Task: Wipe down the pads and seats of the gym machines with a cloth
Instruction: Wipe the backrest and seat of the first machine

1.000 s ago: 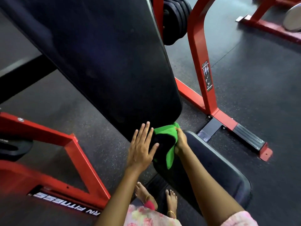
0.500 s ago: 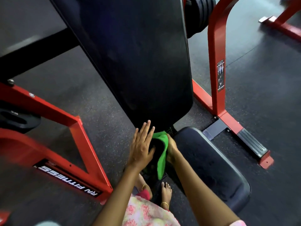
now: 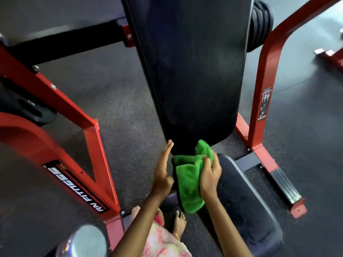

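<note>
Green cloth (image 3: 189, 180) sits at the bottom end of the back pad (image 3: 193, 71), bunched, hanging over the gap down to the seat (image 3: 246, 210). A second ago it lay flatter against the pad's lower corner; now it's gathered up and pulled slightly off, more fabric dangling. Right hand (image 3: 210, 173) grips it, fingers curled into the folds at the top. Left hand (image 3: 163, 171) was spread flat on the pad's lower edge; now it's edge-on just left of the cloth, fingers straight and together, fingertips at the pad's bottom left corner, holding nothing. Contact with the pad: can't tell.

View has swung too: pad now reads near vertical.

Floor (image 3: 115, 112) around the pad is dark speckled rubber. Red frame (image 3: 61, 106) left of the pad, white lettering on a black label. Red upright (image 3: 267, 75) right of it with a sticker, footplate at its base. Black weight plates (image 3: 259, 25) behind the pad's upper right.

Cloth: bright green, plush microfibre look, folded double. Pad and seat are black vinyl, faint smears on the pad.
</note>
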Motion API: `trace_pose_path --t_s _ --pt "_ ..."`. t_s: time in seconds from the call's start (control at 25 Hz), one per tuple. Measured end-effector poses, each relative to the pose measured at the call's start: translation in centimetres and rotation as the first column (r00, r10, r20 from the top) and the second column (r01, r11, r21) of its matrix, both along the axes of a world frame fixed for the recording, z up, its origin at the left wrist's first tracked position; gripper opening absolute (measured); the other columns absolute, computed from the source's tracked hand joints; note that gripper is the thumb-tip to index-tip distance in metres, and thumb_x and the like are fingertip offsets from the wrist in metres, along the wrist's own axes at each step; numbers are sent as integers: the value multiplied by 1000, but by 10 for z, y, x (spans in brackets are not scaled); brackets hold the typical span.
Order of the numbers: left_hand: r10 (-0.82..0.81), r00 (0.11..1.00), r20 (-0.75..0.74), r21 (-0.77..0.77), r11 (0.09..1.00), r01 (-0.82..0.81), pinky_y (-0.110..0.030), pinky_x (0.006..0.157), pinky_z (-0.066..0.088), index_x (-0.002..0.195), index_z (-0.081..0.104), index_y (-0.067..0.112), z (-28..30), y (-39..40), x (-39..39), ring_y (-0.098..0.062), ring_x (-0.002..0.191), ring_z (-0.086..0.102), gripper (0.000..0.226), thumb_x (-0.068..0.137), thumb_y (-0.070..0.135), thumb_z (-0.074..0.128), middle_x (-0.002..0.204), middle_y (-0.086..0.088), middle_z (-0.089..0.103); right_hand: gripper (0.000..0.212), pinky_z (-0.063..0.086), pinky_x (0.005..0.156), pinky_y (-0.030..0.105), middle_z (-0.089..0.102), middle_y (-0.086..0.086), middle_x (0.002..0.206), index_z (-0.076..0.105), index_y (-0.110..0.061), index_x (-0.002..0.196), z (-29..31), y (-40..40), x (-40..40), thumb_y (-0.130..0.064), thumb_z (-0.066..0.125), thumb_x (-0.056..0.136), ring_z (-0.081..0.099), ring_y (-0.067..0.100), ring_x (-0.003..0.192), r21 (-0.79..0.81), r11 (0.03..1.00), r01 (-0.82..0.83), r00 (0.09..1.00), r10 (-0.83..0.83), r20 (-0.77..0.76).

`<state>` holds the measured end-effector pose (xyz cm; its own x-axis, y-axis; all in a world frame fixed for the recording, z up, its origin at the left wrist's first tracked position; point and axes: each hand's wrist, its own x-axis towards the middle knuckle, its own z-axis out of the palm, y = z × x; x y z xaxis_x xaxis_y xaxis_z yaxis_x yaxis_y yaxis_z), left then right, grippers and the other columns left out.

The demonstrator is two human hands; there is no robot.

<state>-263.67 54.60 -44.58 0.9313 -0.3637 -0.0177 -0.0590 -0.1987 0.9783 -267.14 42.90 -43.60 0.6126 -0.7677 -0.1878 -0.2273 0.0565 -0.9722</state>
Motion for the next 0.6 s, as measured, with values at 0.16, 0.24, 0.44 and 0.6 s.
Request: trace_pose_path --t_s 0.16,0.24,0.44,0.6 --pt "148 946 -287 -206 955 -212 -47 107 37 134 37 24 8 -2 7 -20 132 41 83 53 10 51 140 -1 44 40 34 99 28 42 9 124 49 -10 129 22 -8 42 -21 43 91 43 18 115 -630 776 30 987 76 142" --pt "191 891 -411 -248 917 -311 -42 92 47 132 39 25 11 -2 13 -20 126 46 81 54 5 46 138 -1 45 40 33 98 39 33 10 130 43 -20 130 7 0 57 -22 43 90 37 25 118 -794 596 -124 984 175 -23" --pt "70 862 -502 -250 942 -222 -9 83 45 128 41 24 12 3 20 -11 118 49 70 59 11 42 140 -7 45 39 34 86 46 35 13 121 44 -25 125 -27 -10 58 -20 43 85 39 31 103 -945 229 -236 932 328 -153" --pt "54 872 -486 -257 945 -202 -6 80 43 132 46 12 19 0 27 -3 106 54 79 56 31 57 131 -5 52 33 29 88 40 35 10 121 46 -22 122 19 -11 101 -21 44 89 40 27 104 -894 446 -33 988 148 37"
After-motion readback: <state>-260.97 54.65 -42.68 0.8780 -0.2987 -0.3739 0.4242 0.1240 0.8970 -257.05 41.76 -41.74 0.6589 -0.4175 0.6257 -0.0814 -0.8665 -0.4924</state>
